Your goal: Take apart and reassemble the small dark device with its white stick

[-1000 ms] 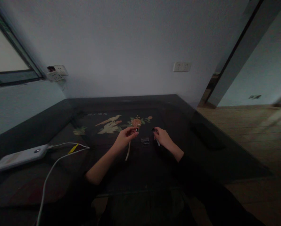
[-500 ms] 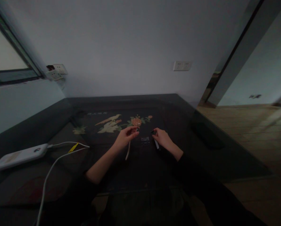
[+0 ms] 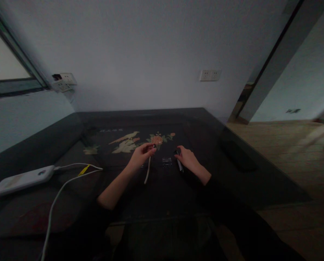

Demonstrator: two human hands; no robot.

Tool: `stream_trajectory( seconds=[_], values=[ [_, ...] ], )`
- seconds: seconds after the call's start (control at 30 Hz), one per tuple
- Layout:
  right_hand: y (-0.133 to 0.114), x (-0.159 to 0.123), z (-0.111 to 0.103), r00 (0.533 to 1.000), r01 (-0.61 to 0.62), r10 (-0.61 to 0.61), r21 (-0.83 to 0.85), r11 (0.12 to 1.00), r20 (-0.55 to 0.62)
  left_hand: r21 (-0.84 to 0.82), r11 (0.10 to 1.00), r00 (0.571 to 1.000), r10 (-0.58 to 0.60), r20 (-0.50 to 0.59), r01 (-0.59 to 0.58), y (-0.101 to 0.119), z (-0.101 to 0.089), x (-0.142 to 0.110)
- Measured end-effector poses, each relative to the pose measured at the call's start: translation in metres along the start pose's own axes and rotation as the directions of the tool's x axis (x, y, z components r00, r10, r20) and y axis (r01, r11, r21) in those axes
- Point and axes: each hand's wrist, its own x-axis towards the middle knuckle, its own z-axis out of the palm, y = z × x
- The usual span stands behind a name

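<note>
My left hand (image 3: 141,156) is closed in a pinch, and a small dark piece (image 3: 154,145) shows at its fingertips, too small to name. Below those fingers a thin pale stick (image 3: 148,172) lies on the dark table. On the right, my right hand (image 3: 187,158) has its thumb and fingers curled together at a small black item. A slim white-and-dark object (image 3: 179,166) shows just under that hand; whether it is gripped cannot be told. Between both hands sits a small clear case (image 3: 167,162) with rows of tiny dark contents.
A white power bank (image 3: 23,180) with a white cable (image 3: 52,208) and yellow tag (image 3: 84,170) lies at left. A flat black object (image 3: 239,156) rests at right. The table's far edge meets a wall with sockets (image 3: 210,75).
My left hand has shifted slightly left, away from the right hand, with the small dark piece still at its fingertips. My right hand has stayed almost where it was.
</note>
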Motion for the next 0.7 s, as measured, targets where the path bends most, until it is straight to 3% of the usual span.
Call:
stream_trajectory(
  seconds=[0.17,0.33,0.57,0.7],
  values=[
    [-0.003,-0.001,-0.006,1.000,-0.022,0.022,-0.019,1.000,0.013,0.016,1.000,1.000,0.009,-0.008,-0.009,-0.002,-0.001,0.002],
    [-0.010,-0.002,-0.015,0.998,-0.035,0.032,-0.040,0.999,-0.058,-0.002,1.000,1.000,0.008,-0.023,-0.008,-0.005,-0.004,0.004],
    [-0.018,-0.004,-0.022,0.983,0.043,-0.033,0.049,0.998,-0.180,0.001,1.000,1.000,0.003,-0.007,-0.003,-0.005,-0.004,0.005],
    [-0.032,-0.008,-0.021,0.981,0.105,-0.091,0.076,0.992,-0.169,-0.015,1.000,1.000,-0.004,-0.019,0.004,-0.005,-0.004,0.005]
  ],
)
